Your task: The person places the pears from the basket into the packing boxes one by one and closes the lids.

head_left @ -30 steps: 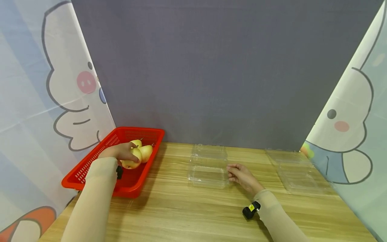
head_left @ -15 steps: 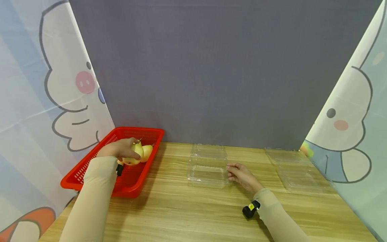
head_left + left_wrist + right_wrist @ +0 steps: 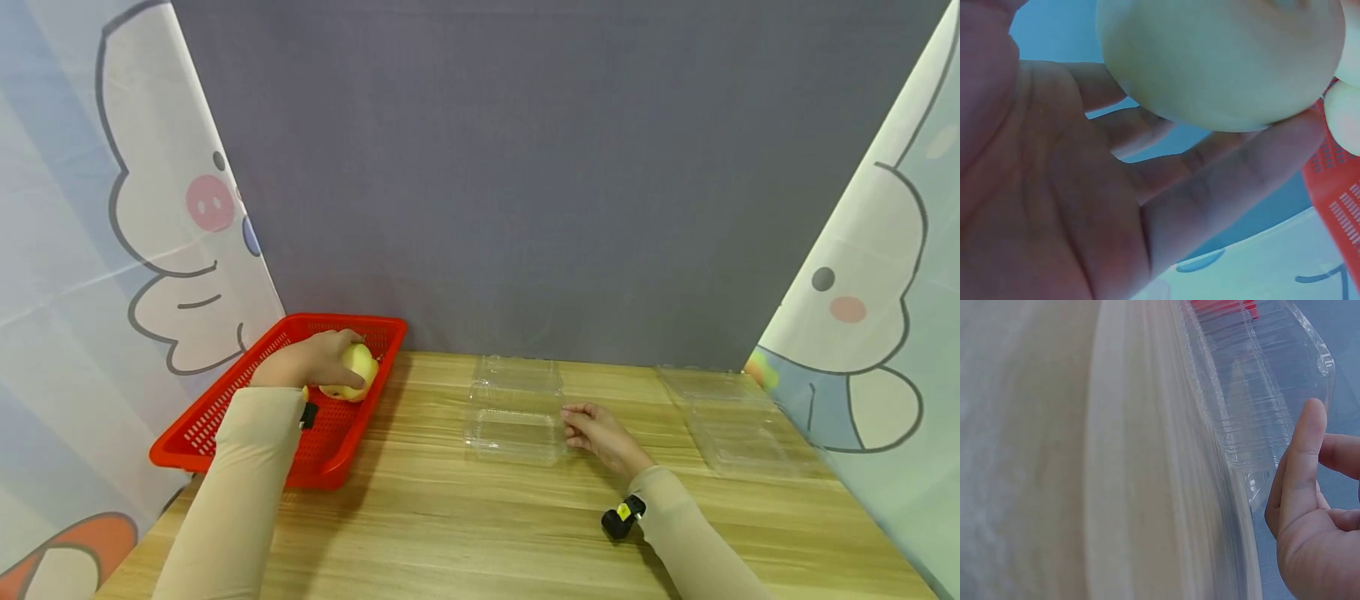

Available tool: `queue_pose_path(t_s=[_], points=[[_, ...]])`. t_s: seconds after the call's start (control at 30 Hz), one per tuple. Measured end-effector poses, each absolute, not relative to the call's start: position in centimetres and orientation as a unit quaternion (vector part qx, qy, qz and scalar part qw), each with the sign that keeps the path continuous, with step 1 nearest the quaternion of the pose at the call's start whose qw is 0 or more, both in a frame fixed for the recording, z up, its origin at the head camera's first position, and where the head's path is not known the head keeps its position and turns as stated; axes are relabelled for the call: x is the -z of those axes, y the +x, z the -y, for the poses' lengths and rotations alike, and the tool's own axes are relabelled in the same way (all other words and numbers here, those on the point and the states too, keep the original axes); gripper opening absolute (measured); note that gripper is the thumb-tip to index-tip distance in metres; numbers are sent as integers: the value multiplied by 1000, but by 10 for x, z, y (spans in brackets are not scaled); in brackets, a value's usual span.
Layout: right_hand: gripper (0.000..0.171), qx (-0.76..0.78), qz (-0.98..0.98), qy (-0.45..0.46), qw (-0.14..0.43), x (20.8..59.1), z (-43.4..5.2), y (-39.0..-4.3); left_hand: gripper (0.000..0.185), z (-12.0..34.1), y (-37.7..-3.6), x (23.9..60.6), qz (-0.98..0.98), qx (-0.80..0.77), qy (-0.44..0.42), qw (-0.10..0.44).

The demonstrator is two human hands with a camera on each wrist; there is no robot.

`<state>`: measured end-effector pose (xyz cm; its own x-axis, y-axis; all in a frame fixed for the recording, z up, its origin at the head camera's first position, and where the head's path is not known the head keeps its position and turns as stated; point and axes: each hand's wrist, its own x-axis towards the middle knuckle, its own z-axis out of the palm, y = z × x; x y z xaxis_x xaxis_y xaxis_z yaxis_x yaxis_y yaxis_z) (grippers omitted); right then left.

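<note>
Left hand (image 3: 311, 360) cups a smooth, round yellow-green apple (image 3: 358, 363) above the red plastic basket (image 3: 225, 417); firm, bruisable, best held around its girth. Right hand (image 3: 600, 435), fingers relaxed, touches the flimsy clear clamshell box (image 3: 516, 412).

Staged recording booth, grey backdrop (image 3: 525, 167), cartoon-print curtains (image 3: 112, 208) on both sides, bare wooden table (image 3: 487, 517)
</note>
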<state>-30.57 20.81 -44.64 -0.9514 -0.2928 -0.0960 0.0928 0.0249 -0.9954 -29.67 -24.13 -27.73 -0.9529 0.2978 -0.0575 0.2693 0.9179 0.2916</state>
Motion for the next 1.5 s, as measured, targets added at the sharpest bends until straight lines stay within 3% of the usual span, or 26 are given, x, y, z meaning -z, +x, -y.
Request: queue_pose_path(t_s=[0.77,1.5], points=[[47,699,-699,-71,134,448,-209,-305,57,195,-295,293,-954,-170,244,-30],[45,690,-708,-72,131,446,-208,-303,66,132,-304,327,-930,-207,301,-43]])
